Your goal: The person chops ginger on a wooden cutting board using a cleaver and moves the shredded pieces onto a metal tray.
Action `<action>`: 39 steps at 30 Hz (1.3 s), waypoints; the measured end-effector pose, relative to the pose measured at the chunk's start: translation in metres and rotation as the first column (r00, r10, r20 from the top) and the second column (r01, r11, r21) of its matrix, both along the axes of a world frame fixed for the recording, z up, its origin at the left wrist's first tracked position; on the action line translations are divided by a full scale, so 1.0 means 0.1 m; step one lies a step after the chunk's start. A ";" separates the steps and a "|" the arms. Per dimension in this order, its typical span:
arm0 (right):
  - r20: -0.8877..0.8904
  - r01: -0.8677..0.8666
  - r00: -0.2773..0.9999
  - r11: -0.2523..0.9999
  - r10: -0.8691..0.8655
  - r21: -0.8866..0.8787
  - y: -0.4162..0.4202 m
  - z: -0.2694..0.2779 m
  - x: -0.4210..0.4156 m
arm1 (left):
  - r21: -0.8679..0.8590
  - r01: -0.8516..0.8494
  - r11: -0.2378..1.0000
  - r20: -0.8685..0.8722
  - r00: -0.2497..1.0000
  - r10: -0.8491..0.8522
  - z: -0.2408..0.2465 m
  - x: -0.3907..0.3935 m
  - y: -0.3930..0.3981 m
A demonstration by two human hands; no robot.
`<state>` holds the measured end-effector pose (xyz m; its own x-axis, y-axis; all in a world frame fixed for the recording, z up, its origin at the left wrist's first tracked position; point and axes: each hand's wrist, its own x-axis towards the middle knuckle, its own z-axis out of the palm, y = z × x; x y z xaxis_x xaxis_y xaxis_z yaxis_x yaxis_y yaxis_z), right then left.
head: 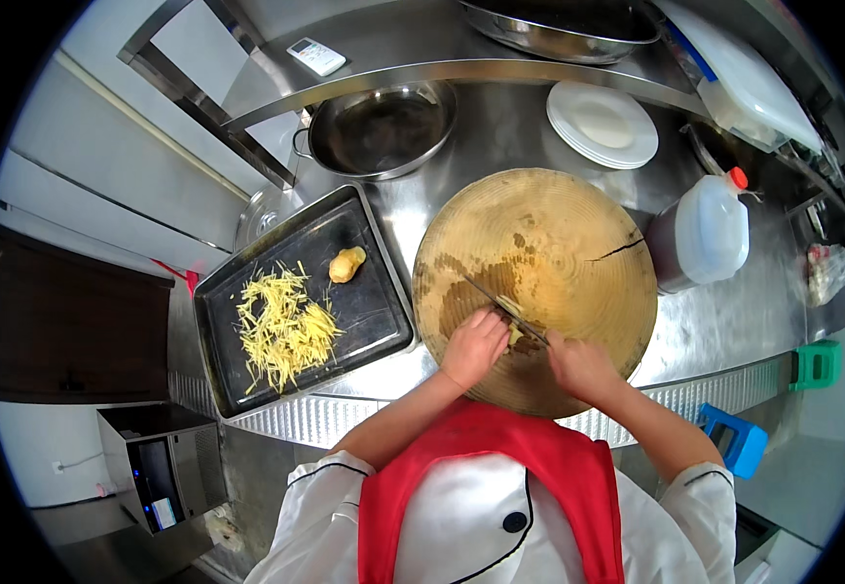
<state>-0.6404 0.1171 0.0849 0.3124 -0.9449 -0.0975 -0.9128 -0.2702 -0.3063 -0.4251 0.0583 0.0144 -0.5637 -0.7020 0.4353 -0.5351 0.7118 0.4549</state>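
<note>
A round wooden chopping board (576,241) with dark wet patches and a crack lies before me. My right hand (584,369) grips a kitchen knife (499,303), seen almost edge-on, its blade slanting up and left across the board. On the blade's left, my left hand (475,347) presses with curled fingers on a piece of peeled ginger (515,334), mostly hidden by the fingers and blade. Thin pale cut pieces (511,304) lie along the blade's right side. A black baking tray (298,252) to the left carries shredded ginger (284,328) and a whole ginger piece (346,264).
Behind the board stand a steel pan (386,131) and stacked white plates (603,125). A plastic jug (703,233) with a red cap is close on the right. The overhead steel shelf (408,44) bears a remote control (316,57) and a large pan (561,33).
</note>
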 end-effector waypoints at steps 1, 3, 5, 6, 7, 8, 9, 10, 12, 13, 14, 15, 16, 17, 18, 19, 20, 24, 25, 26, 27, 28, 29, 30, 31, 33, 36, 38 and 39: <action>-0.013 -0.001 1.000 1.000 0.001 0.008 0.00 -0.02 -0.01 | 0.002 0.004 1.000 0.006 1.000 -0.004 0.01 0.00 -0.02; -0.036 -0.003 0.999 1.000 0.004 0.025 0.02 -0.04 -0.01 | 0.010 -0.002 1.000 -0.002 1.000 0.002 0.02 -0.01 -0.02; -0.037 -0.024 0.999 1.000 0.025 0.019 0.01 0.00 0.01 | -0.005 -0.004 1.000 -0.024 1.000 0.004 0.03 0.01 0.01; -0.036 -0.035 0.999 0.999 0.036 0.015 0.00 0.03 0.02 | -0.025 -0.003 1.000 -0.044 0.999 0.002 0.04 0.03 0.02; -0.038 -0.042 0.998 0.999 0.043 0.004 0.01 0.08 0.03 | -0.045 -0.004 0.999 -0.063 0.998 0.001 0.04 0.04 0.02; -0.040 -0.050 0.998 0.999 0.050 -0.008 0.02 0.13 0.04 | -0.019 -0.007 1.000 -0.056 0.998 0.006 0.02 0.04 0.04; -0.041 -0.057 0.998 0.998 0.056 -0.015 0.04 0.15 0.05 | 0.012 -0.010 1.000 -0.048 0.999 0.011 0.00 0.04 0.06; -0.046 -0.046 0.998 0.999 0.045 -0.009 0.04 0.10 0.05 | 0.042 -0.014 0.999 -0.040 0.999 0.016 -0.01 0.04 0.08; -0.058 -0.024 0.998 1.000 0.024 -0.004 0.00 0.02 0.06 | 0.049 -0.006 0.999 -0.037 0.999 0.008 0.00 0.04 0.06; -0.053 -0.034 0.998 0.999 0.034 -0.002 -0.02 0.03 0.05 | 0.049 -0.003 0.999 -0.036 0.999 0.004 0.01 0.03 0.04; -0.049 -0.044 0.998 0.999 0.044 -0.001 -0.03 0.07 0.04 | 0.053 -0.004 0.999 -0.040 0.999 0.007 0.00 0.03 0.03; -0.043 -0.056 0.997 0.998 0.056 0.005 -0.03 0.10 0.05 | 0.061 -0.008 0.998 -0.044 0.999 0.011 -0.01 0.03 0.05; -0.034 -0.057 0.998 0.998 0.057 -0.007 -0.03 0.13 0.06 | 0.069 -0.012 0.998 -0.047 0.999 0.015 -0.02 0.04 0.06; -0.024 -0.059 0.998 0.998 0.059 -0.020 -0.02 0.16 0.07 | 0.048 -0.018 0.999 -0.048 0.999 0.020 -0.03 0.04 0.06; -0.019 -0.057 0.998 0.998 0.057 -0.031 -0.01 0.18 0.08 | 0.027 -0.020 0.999 -0.055 0.998 0.022 0.02 0.03 0.03; -0.036 -0.054 0.998 0.998 0.053 -0.015 0.00 0.15 0.07 | 0.006 -0.023 1.000 -0.061 0.998 0.024 0.04 0.02 0.02; -0.052 -0.051 0.997 0.999 0.051 0.000 0.02 0.10 0.04 | 0.017 -0.013 1.000 -0.060 0.998 0.014 0.03 0.01 0.04; 0.084 -0.027 0.996 1.000 0.027 0.000 0.00 0.17 0.08 | 0.018 -0.017 1.000 -0.056 0.998 0.018 0.00 0.03 0.03; 0.090 -0.027 0.996 1.000 0.026 0.011 0.02 0.09 0.05 | 0.015 -0.017 1.000 -0.061 0.998 0.018 -0.01 0.03 0.03; 0.097 -0.028 0.995 0.999 0.026 0.021 0.04 -0.04 -0.02 | 0.025 -0.008 1.000 -0.059 0.998 0.009 -0.02 0.03 0.05; 0.105 -0.034 0.994 0.999 0.032 0.024 -0.01 -0.04 0.00 | 0.028 -0.004 1.000 -0.055 0.998 0.006 -0.03 0.03 0.05; 0.119 -0.028 0.993 0.999 0.025 0.021 -0.02 -0.02 0.01 | 0.030 -0.001 1.000 -0.051 0.999 0.002 -0.05 0.04 0.05; 0.134 -0.021 0.991 1.000 0.018 0.019 -0.01 0.04 0.01 | 0.033 0.003 0.999 -0.047 0.999 -0.001 -0.05 0.05 0.04; 0.143 -0.005 0.990 1.000 0.001 0.028 0.02 0.09 0.02 | 0.057 0.004 0.998 -0.036 0.999 -0.002 -0.03 0.05 0.05; 0.115 -0.011 0.993 0.999 0.006 0.039 0.04 0.04 0.02 | 0.064 0.002 0.998 -0.037 0.999 0.001 -0.04 0.05 0.06; 0.058 -0.022 0.998 0.998 0.019 0.055 0.04 -0.08 -0.01 | 0.071 -0.003 0.997 -0.042 0.999 0.006 -0.04 0.04 0.07; 0.061 -0.009 0.998 1.000 0.007 0.024 0.02 -0.05 0.00 | 0.005 -0.029 1.000 -0.114 0.993 0.029 0.04 0.03 0.05; 0.034 -0.037 0.999 0.999 0.036 0.015 0.03 0.09 0.03 | 0.032 -0.023 0.999 -0.076 0.997 0.026 -0.01 0.06 0.07; 0.023 -0.047 0.999 0.999 0.046 0.017 0.04 0.15 0.05 | 0.053 -0.017 0.998 -0.055 0.998 0.019 -0.01 0.07 0.10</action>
<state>-0.6354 0.1214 0.1001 0.3584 -0.9275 -0.1065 -0.8921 -0.3066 -0.3318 -0.4176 0.0680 0.0139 -0.5268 -0.7345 0.4278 -0.5205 0.6766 0.5208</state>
